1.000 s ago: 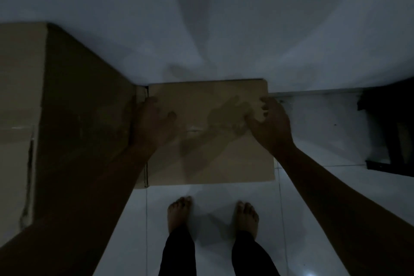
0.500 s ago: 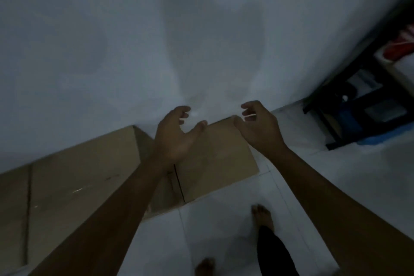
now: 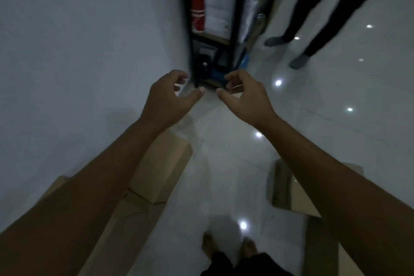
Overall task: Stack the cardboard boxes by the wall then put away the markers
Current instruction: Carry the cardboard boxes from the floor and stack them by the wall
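Head view — forward, downward, floorward

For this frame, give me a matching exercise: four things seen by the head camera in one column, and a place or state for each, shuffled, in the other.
Column 1
1. left hand
2. small cardboard box
3. red cylinder
4. second person's legs

Column 2
A. on the black shelf unit, upper level
B. standing on the tiled floor at upper right
C. on the floor against the wall, under the left forearm
D. raised, fingers loosely curled, holding nothing

Pairs: 1-D, 2-C, 3-A, 4-B
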